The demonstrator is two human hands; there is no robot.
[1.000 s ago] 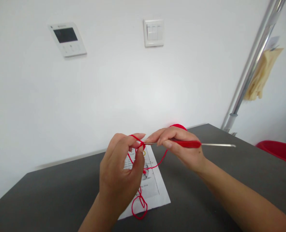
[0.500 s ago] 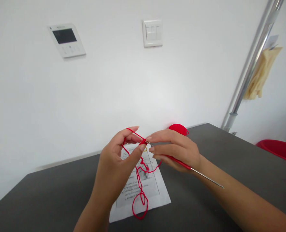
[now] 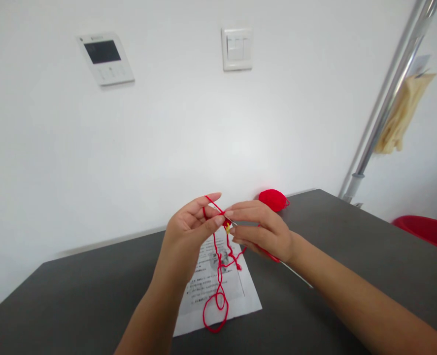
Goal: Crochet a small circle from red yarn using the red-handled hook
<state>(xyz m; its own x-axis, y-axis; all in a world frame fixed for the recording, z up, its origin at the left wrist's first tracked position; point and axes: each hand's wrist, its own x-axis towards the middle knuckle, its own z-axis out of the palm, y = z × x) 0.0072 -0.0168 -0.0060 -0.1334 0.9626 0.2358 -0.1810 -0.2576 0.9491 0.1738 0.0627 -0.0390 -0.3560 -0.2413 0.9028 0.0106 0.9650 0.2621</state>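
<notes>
Between its thumb and fingers my left hand (image 3: 179,241) pinches a small red crochet piece (image 3: 227,222). Red yarn (image 3: 213,202) runs taut over its raised index finger. A yellow stitch marker (image 3: 227,228) hangs from the piece. My right hand (image 3: 266,229) grips a crochet hook (image 3: 295,274) with a red handle and metal shafts; its tip meets the piece, though fingers partly hide it. Below both hands, loose yarn loops down over a printed sheet (image 3: 236,311). Beyond my right hand sits a red yarn ball (image 3: 273,200).
The dark grey table (image 3: 92,291) stands against a white wall. On the wall are an intercom panel (image 3: 107,59) and a light switch (image 3: 237,49). To the right are a metal pole (image 3: 388,98), hanging yellowish gloves (image 3: 399,116) and a red basin (image 3: 425,230).
My left hand and the crochet piece have shifted slightly right. The hook's rear end has swung left and partly behind my right hand. More of the yellow stitch marker shows.
</notes>
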